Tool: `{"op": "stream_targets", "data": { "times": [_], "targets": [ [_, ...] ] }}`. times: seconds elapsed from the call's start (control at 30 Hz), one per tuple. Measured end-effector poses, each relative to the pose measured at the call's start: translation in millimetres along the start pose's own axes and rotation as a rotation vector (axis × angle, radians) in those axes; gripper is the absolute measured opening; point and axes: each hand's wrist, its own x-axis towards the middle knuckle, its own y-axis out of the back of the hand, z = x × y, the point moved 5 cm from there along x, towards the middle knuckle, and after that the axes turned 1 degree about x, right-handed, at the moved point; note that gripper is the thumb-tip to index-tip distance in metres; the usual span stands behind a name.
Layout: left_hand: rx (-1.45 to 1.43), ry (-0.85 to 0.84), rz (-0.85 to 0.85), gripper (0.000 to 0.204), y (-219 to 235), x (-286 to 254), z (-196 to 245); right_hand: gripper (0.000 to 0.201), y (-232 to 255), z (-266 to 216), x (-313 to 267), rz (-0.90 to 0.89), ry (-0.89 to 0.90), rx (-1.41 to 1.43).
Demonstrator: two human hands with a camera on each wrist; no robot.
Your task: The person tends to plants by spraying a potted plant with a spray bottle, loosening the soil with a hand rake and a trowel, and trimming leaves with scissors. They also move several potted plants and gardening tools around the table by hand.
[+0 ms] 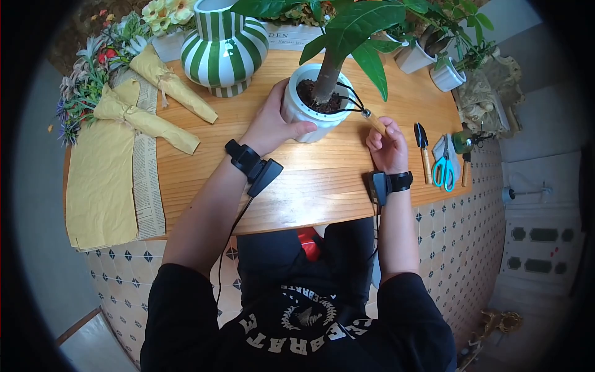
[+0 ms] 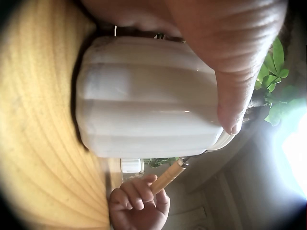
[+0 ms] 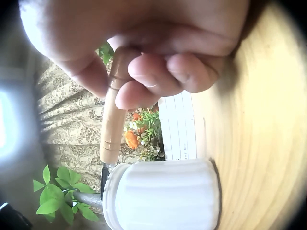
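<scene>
A white ribbed pot (image 1: pixel 313 127) with dark soil (image 1: pixel 307 93) and a thick-stemmed leafy plant (image 1: pixel 328 77) stands on the wooden table. My left hand (image 1: pixel 273 124) grips the pot's left side, its thumb across the front; in the left wrist view the thumb (image 2: pixel 232 105) lies near the rim of the pot (image 2: pixel 148 96). My right hand (image 1: pixel 390 146) holds a small rake by its wooden handle (image 1: pixel 375 122), pinched between thumb and fingers. The rake's black tines (image 1: pixel 352 99) reach over the pot's right rim to the soil. In the right wrist view the handle (image 3: pixel 112 120) points toward the pot (image 3: pixel 163 194).
A green-striped vase (image 1: pixel 226 59) stands behind left, near paper-wrapped bundles (image 1: pixel 176 93) and brown paper (image 1: pixel 102 180). On the right lie a small trowel (image 1: pixel 424 149), teal scissors (image 1: pixel 444 173) and a cloth. White planters (image 1: pixel 447 77) stand at the back right.
</scene>
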Motion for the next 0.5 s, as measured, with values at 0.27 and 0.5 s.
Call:
{"op": "stream_targets", "data": {
  "times": [0.27, 0.5],
  "targets": [
    [-0.012, -0.001, -0.004, 0.1, -0.6, -0.3, 1.4, 0.024, 0.8, 0.6, 1.9, -0.022, -0.002, 0.0],
    [-0.005, 0.003, 0.005, 0.101, -0.3, -0.1, -1.8, 0.02, -0.6, 2.2, 1.3, 0.004, -0.028, -0.044]
  ]
}}
